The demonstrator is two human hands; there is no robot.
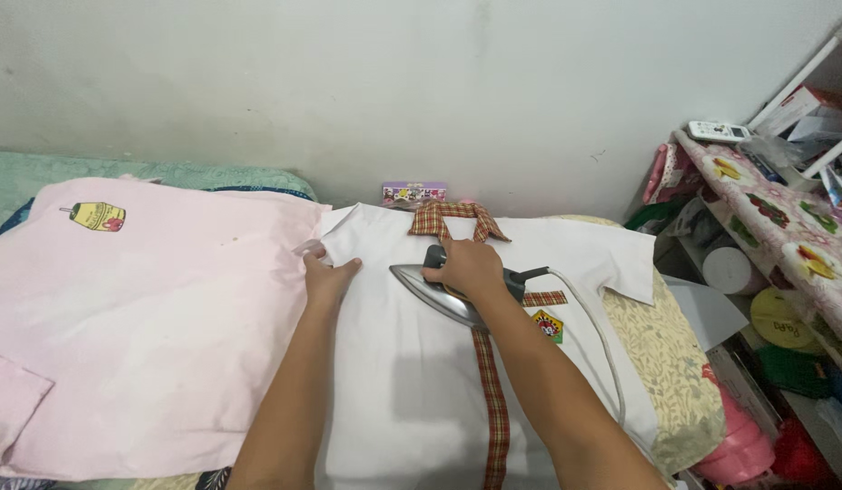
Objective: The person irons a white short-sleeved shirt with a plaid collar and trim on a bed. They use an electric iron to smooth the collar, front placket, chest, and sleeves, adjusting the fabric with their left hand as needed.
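A white short-sleeved shirt (403,381) with a red-and-yellow plaid collar and front strip lies flat, front up. A coloured badge (547,325) sits on its chest pocket. My right hand (463,266) grips the dark handle of a silver iron (427,287), whose point faces left on the upper chest of the shirt. My left hand (328,275) lies flat, fingers apart, on the shirt's left shoulder beside the iron. The iron's white cord (608,354) runs down the right side of the shirt.
A pink cloth (139,336) with a small printed picture covers the surface to the left. A small purple box (413,192) stands against the wall behind the collar. On the right is a floral-covered shelf (784,231) with a remote, and clutter below it.
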